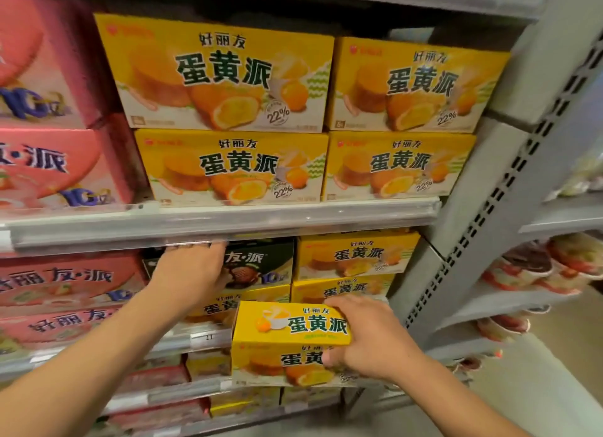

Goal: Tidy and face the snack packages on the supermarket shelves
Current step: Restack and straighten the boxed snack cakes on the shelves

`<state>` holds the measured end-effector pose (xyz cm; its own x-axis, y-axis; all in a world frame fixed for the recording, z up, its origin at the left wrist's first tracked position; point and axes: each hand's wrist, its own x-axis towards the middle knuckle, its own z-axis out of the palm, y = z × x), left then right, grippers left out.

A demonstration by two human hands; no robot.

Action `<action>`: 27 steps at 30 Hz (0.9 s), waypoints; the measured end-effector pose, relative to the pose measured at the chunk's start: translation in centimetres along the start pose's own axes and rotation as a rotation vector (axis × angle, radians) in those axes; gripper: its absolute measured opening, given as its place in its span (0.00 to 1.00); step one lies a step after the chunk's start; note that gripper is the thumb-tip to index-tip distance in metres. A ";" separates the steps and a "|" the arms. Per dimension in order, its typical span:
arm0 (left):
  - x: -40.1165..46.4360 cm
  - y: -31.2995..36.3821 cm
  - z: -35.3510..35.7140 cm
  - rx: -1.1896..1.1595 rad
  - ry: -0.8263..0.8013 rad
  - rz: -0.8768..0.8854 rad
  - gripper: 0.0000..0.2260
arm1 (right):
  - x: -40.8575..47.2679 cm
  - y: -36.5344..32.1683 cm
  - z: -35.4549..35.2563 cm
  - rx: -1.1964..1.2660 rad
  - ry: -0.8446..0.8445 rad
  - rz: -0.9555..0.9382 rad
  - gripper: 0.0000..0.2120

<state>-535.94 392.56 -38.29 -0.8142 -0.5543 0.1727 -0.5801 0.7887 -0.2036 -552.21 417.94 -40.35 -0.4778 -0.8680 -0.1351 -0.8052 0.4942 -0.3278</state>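
Two bare forearms come in from the bottom edge, one at the lower left corner and one at the lower right. Neither shows a sleeve or cuff. The left hand [189,267] carries no glove, ring or bracelet, and its wrist has no watch or strap. The right hand [368,338] is likewise bare, with no ring, band or glove visible; its thumbnail is short and unpainted.
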 end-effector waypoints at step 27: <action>-9.4 -2.3 -0.2 -0.114 0.073 0.088 0.39 | -0.9 -6.3 -0.7 -0.034 -0.073 -0.058 0.42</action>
<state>-526.95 395.98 -39.19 -0.8558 -0.4640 0.2289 -0.4965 0.8609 -0.1110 -546.97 415.62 -37.52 -0.4041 -0.8959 -0.1847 -0.8428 0.4431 -0.3055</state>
